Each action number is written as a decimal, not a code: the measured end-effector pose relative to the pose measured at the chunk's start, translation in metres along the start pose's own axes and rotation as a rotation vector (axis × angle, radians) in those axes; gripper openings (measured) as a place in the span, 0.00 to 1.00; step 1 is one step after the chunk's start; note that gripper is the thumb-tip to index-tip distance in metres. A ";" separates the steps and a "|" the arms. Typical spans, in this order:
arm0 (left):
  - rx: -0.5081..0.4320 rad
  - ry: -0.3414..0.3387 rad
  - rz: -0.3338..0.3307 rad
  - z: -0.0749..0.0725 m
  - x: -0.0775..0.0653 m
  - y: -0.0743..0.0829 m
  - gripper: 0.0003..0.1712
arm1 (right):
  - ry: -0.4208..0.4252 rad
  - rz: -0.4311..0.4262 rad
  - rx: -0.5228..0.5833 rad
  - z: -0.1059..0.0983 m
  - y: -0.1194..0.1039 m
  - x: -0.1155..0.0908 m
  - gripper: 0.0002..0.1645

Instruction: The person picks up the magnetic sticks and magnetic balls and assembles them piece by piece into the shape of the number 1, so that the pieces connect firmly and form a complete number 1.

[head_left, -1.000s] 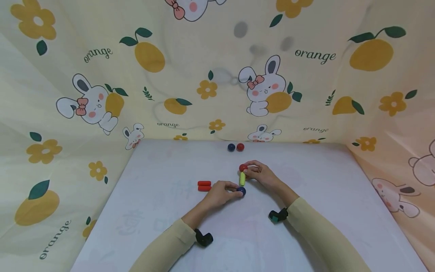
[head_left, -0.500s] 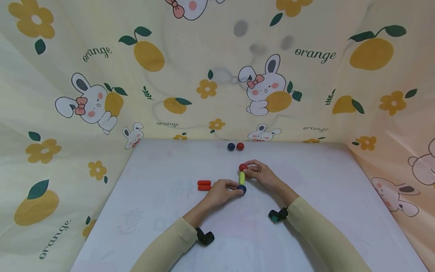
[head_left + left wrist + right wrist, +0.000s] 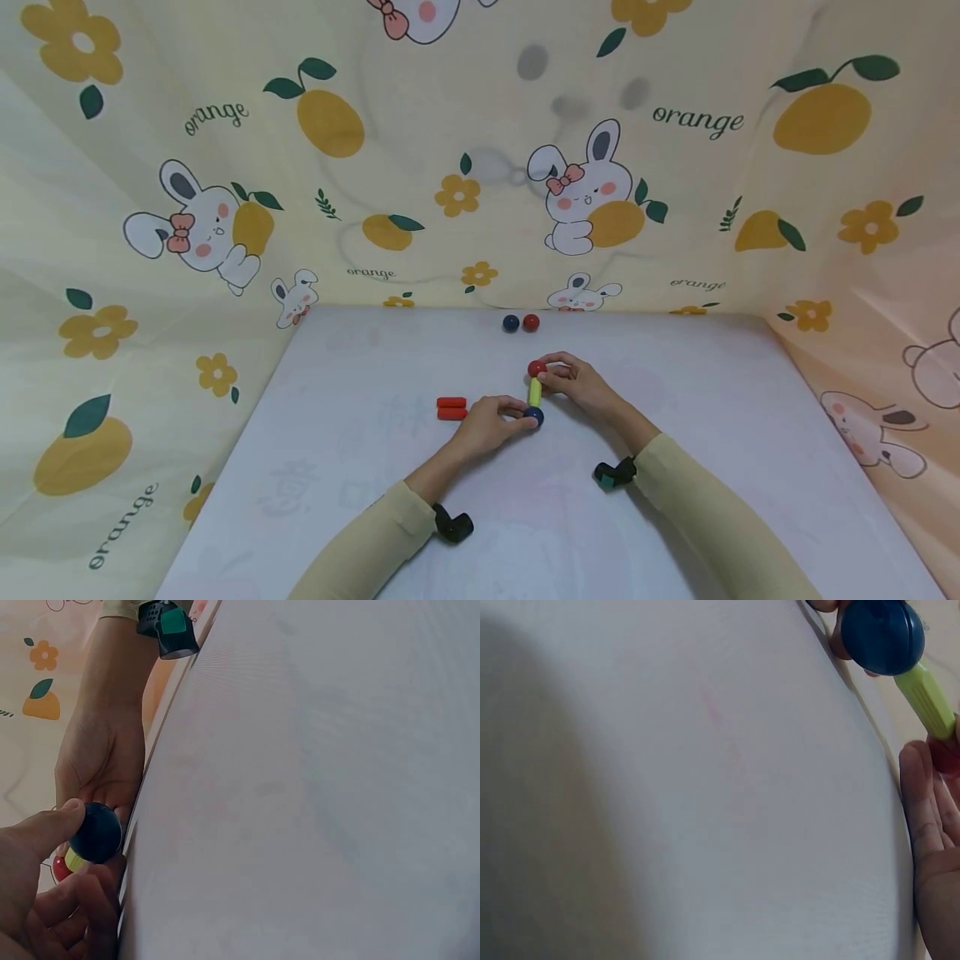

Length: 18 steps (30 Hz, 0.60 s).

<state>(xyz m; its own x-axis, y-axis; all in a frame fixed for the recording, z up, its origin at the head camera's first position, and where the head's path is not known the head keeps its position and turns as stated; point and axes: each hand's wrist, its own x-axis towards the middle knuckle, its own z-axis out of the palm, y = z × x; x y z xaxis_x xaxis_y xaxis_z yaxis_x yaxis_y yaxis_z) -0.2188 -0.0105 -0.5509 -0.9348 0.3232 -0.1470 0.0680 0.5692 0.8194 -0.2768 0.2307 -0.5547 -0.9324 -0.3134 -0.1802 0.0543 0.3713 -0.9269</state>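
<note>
My left hand pinches a dark blue ball between thumb and fingers. Farther back, my right hand holds a red ball, its thumb by the near end of a yellow-green ribbed rod. The rod runs between the two balls and meets both, making one short straight piece. In the left wrist view the blue ball hides most of the rod and the red ball. The right wrist view shows the rod against the blue ball.
Two red rods lie side by side left of my left hand. Another blue ball and red ball sit together near the back edge of the white table. A printed cloth hangs behind the table.
The blue ball in my left hand has moved slightly away from me, up against the near end of the yellow-green rod. My right hand has stayed almost still.
</note>
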 end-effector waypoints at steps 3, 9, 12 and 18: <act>-0.009 0.005 -0.007 0.000 -0.001 0.000 0.22 | 0.006 0.007 0.012 0.001 -0.001 -0.001 0.30; -0.023 0.013 -0.003 0.001 -0.002 0.000 0.22 | 0.008 0.028 0.017 0.002 -0.001 -0.001 0.31; -0.023 0.017 0.009 0.001 -0.002 0.000 0.22 | 0.009 0.019 0.009 0.002 -0.001 0.000 0.30; -0.040 0.031 0.000 0.001 -0.002 0.001 0.22 | 0.008 0.003 0.013 0.001 0.001 0.000 0.30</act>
<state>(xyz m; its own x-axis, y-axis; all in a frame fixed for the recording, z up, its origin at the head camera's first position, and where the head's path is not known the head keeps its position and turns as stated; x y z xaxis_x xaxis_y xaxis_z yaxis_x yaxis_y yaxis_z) -0.2164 -0.0102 -0.5505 -0.9451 0.2995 -0.1308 0.0542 0.5382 0.8411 -0.2763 0.2306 -0.5556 -0.9349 -0.3056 -0.1807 0.0620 0.3607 -0.9306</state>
